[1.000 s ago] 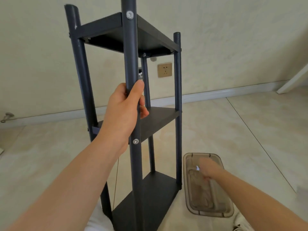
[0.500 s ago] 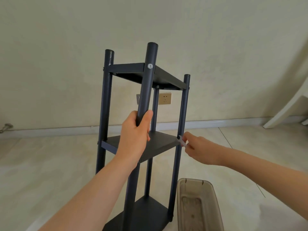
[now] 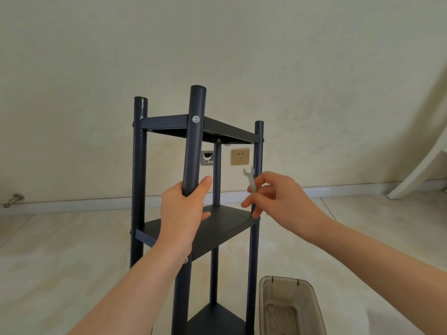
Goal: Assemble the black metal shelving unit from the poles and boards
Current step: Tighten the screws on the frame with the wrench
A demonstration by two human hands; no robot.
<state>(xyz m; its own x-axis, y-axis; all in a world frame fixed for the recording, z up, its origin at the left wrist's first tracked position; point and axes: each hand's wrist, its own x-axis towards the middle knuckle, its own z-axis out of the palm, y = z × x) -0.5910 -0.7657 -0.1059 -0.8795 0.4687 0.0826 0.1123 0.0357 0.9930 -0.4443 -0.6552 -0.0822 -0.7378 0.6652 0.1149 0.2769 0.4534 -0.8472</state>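
Note:
A black metal shelving unit stands upright in front of me, with a top board (image 3: 227,131), a middle board (image 3: 217,228) and a bottom board (image 3: 212,320) between its poles. My left hand (image 3: 183,213) is wrapped around the near front pole (image 3: 193,146), just above the middle board. My right hand (image 3: 280,199) pinches a small flat silver wrench (image 3: 250,178), its open jaw pointing up, close to the right pole (image 3: 257,165) and above the middle board's right corner. A silver bolt head (image 3: 196,119) shows on the front pole at the top board.
A translucent brown plastic tray (image 3: 290,308) lies on the tiled floor at the lower right, beside the shelf's foot. Behind the shelf are a wall with a gold socket (image 3: 240,156) and an open wall box (image 3: 207,157). A white slanted leg (image 3: 420,170) stands at the far right.
My right hand rose from the tray, reached the right pole at the middle board, and now holds the wrench higher up. The view tilted upward. My left hand stayed on the front pole.

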